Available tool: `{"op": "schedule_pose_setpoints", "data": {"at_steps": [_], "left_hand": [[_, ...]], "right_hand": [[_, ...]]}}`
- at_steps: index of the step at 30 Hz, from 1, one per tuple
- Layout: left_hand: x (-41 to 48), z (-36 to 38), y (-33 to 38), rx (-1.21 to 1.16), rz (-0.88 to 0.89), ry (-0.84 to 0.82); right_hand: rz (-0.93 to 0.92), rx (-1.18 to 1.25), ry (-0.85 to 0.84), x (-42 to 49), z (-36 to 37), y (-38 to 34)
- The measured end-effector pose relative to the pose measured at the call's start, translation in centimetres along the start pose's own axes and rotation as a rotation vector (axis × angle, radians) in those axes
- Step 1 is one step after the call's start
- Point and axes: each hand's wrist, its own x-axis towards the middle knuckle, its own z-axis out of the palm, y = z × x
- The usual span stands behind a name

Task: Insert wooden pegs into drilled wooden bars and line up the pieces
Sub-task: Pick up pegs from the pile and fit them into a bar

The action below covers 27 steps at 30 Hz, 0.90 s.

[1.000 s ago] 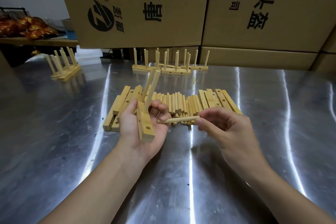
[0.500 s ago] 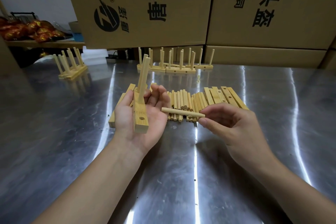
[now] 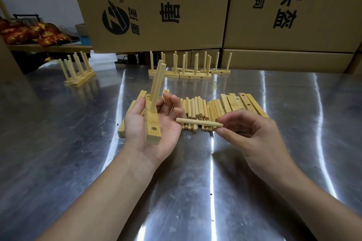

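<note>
Down at the near edge, two bare forearms reach in over the steel table [image 3: 58, 152]. The left hand [image 3: 148, 129] lies palm up and cradles a drilled bar [image 3: 149, 123]. The thumb is pressed along the bar's side, and the fingers [image 3: 172, 103] are half curled beside it, grasping the wood. The bar runs away from the camera with its drilled face up, presumably so the open hole [image 3: 154, 129] near the close end faces the incoming piece. One upright peg [image 3: 157, 82] is already seated further along.

The right hand [image 3: 252, 133] pinches a loose peg [image 3: 198, 122] by its right end between thumb and fingertips. The peg lies almost level, its free tip pointing at the left palm, just short of the bar. Gripping it at the tail leaves the whole leading length free, so I'd say it needs tipping upright before it goes in.

Just behind the hands, the pile of pegs [image 3: 197, 109] lies flat on the table, within easy reach. Spare bars [image 3: 244, 103] sit at its right, and more bars [image 3: 122, 129] show under the left hand.

Further back, a row of finished pieces [image 3: 195, 75] stands with pegs up, side by side near the far edge. A second finished group [image 3: 80, 80] stands well apart at the left. So the job looks well underway, with plenty of stock left.

Behind it all are stacked cardboard boxes [image 3: 156, 6] and a shelf [image 3: 49, 47] holding red-and-gold packets.
</note>
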Motion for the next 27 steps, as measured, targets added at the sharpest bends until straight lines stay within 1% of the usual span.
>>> {"op": "schedule_pose_setpoints", "data": {"at_steps": [8,16,18,20,23,27], "left_hand": [[0.8,-0.7,0.0,0.026,-0.004,-0.027],[3.4,-3.4,0.0,-0.029,-0.035,-0.14],[3.8,-3.9,0.0,-0.031,-0.027,-0.138],[3.7,-4.0,-0.1,0.038,-0.014,-0.126],[2.7,-3.0,0.2,0.028,-0.027,-0.058],[1.0,-1.1,0.0,0.059,-0.014,-0.002]], "right_hand": [[-0.003,-0.001,-0.002,0.0,-0.1,-0.2],[0.023,0.025,0.009,-0.1,0.0,-0.6],[0.028,0.022,0.006,-0.1,0.0,-0.7],[0.03,0.019,0.008,-0.1,0.0,-0.7],[0.031,0.022,0.008,-0.1,0.0,-0.8],[0.02,-0.062,-0.035,-0.3,-0.1,-0.9]]}}
